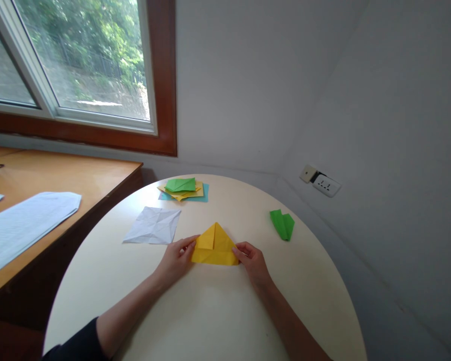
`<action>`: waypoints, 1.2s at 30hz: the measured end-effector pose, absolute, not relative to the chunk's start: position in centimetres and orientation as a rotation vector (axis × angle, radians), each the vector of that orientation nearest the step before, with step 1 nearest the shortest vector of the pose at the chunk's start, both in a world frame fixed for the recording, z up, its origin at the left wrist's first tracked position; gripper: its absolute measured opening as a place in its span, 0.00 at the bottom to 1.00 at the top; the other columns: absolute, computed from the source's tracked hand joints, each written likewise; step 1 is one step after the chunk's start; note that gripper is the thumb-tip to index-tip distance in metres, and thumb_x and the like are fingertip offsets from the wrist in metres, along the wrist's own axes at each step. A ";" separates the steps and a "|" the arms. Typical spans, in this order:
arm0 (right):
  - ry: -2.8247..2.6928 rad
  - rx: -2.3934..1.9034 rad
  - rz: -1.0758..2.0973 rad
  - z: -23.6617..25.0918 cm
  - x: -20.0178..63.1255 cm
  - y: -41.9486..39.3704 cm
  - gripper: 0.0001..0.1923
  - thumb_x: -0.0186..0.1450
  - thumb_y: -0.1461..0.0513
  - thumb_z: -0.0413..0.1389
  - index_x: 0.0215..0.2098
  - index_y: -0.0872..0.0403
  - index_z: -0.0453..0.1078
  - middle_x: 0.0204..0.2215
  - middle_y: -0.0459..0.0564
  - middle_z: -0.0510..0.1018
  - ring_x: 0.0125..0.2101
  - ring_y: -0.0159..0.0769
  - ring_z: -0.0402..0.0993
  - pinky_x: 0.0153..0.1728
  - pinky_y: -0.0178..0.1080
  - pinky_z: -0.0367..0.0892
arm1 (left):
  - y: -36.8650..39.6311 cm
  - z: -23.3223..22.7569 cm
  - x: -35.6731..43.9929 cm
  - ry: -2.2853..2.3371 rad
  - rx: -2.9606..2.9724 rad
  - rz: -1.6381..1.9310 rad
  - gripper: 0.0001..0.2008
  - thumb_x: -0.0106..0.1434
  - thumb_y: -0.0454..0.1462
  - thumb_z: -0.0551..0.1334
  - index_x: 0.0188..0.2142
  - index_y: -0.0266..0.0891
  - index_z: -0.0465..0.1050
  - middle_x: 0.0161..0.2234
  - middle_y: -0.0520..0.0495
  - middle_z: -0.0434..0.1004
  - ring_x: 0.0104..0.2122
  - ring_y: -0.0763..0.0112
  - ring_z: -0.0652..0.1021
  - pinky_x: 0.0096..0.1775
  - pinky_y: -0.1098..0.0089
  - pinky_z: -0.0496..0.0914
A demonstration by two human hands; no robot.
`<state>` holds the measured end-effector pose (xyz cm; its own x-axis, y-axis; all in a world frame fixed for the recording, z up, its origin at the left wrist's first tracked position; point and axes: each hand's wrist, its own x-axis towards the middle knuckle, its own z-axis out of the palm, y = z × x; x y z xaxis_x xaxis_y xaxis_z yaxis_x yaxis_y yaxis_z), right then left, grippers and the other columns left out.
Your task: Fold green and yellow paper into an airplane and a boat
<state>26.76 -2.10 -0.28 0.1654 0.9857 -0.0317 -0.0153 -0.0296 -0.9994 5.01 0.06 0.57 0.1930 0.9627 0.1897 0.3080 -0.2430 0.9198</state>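
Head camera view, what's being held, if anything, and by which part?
The folded yellow paper: the left hand pinches its left edge, the right hand its right edge.

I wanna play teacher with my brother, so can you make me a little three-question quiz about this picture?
1. True or false: the left hand and the right hand both hold the yellow paper.
2. What colour is the top piece of the paper pile? A) white B) green C) red
3. Fill in: the creased white sheet lies nearer the ____ hand.

Key: 1 true; 2 B; 3 left.
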 end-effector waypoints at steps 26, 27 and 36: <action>-1.067 -1.291 1.135 0.1 26.6 -2.2 0.19 0.44 0.49 0.64 0.24 0.55 0.70 0.22 0.45 0.75 0.23 0.31 0.68 0.25 0.34 0.63 | 0.1 -0.5 5.0 1.245 1.704 1.086 0.13 0.60 0.43 0.53 0.42 0.40 0.65 0.18 0.59 0.59 0.19 0.77 0.64 0.23 0.76 0.58; -1.068 -1.291 1.135 0.1 26.6 -2.2 0.19 0.44 0.49 0.64 0.24 0.55 0.70 0.22 0.46 0.75 0.23 0.31 0.69 0.25 0.34 0.63 | 0.1 -0.5 5.0 1.237 1.693 1.087 0.12 0.60 0.43 0.53 0.41 0.41 0.63 0.17 0.60 0.57 0.19 0.77 0.62 0.23 0.76 0.57; -1.065 -1.289 1.124 0.1 26.5 -2.2 0.19 0.44 0.48 0.64 0.24 0.54 0.70 0.22 0.46 0.76 0.23 0.33 0.70 0.25 0.35 0.64 | 0.0 -0.1 5.0 1.246 1.672 1.084 0.13 0.59 0.43 0.54 0.42 0.41 0.60 0.16 0.61 0.58 0.18 0.76 0.62 0.23 0.75 0.56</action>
<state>26.55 -2.20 0.10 0.1554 0.9873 -0.0330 -0.0203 -0.0302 -0.9993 4.99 -0.02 -0.14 0.1590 0.9704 0.1817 0.3140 -0.2242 0.9226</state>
